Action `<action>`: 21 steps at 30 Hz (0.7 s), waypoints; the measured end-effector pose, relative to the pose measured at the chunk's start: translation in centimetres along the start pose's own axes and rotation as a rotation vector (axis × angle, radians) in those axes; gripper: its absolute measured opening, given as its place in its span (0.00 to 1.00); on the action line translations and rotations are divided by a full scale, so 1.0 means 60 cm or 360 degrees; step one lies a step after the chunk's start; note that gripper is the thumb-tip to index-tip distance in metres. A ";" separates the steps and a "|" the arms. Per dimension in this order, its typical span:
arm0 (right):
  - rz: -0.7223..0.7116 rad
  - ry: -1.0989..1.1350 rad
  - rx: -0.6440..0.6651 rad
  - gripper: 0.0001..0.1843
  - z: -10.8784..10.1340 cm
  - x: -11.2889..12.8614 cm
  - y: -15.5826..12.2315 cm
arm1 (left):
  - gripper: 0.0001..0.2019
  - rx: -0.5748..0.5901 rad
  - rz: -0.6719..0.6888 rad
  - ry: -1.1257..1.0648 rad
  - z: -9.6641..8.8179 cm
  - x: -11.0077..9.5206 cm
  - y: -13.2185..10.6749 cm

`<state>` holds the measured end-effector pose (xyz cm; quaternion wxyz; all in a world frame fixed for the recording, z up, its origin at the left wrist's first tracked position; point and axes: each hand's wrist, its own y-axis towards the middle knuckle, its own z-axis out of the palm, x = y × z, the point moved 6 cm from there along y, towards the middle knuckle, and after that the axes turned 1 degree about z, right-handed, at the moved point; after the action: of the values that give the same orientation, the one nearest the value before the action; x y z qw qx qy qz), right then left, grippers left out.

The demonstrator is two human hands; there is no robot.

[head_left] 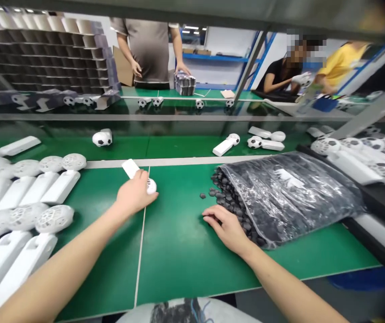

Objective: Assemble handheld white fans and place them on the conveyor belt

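My left hand (134, 193) is shut around a white plastic handle (130, 168) joined to a white lattice ball head (152, 185), partly hidden by my fingers. My right hand (226, 228) rests on the green mat (175, 242) with its fingers curled down. Its fingertips lie just left of a spill of small dark pieces (225, 190) coming out of a bulging dark plastic bag (288, 197). Whether those fingers hold a piece is hidden.
Rows of white handles and lattice balls (20, 197) lie at the left, with more at the right (356, 157). Soccer-patterned balls (102, 138) sit beyond a raised rail (175, 161). A grey-shirted co-worker (148, 49) stands across the bench, and seated people work at the far right.
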<state>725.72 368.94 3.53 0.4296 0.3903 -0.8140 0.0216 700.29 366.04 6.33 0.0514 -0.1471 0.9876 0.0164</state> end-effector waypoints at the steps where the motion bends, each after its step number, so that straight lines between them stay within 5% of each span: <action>1: -0.0010 -0.0003 0.0002 0.05 0.001 0.001 -0.001 | 0.25 0.0059 0.0024 -0.0010 0.003 -0.012 -0.014; 6: -0.0042 0.0006 -0.0059 0.05 -0.010 0.016 -0.007 | 0.39 0.0375 0.0609 -0.0119 0.017 -0.038 -0.050; 10: 0.0114 0.0147 -0.0174 0.05 -0.016 0.032 0.000 | 0.31 0.0087 0.0930 0.0049 0.002 -0.043 -0.047; 12: 0.0157 0.0235 -0.0192 0.05 -0.008 0.042 0.005 | 0.32 0.0004 0.0935 -0.0036 0.004 -0.057 -0.052; 17: 0.0181 0.0329 -0.0204 0.05 0.027 0.059 0.003 | 0.36 -0.0088 0.0533 -0.0196 0.029 -0.080 -0.089; 21: 0.0074 0.0209 -0.0146 0.03 0.046 0.073 -0.006 | 0.37 0.0040 0.0578 -0.0200 0.037 -0.088 -0.116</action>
<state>722.60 364.96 4.83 0.4988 0.3489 -0.7931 0.0196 707.59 361.02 4.58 0.1111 0.0354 0.9929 0.0223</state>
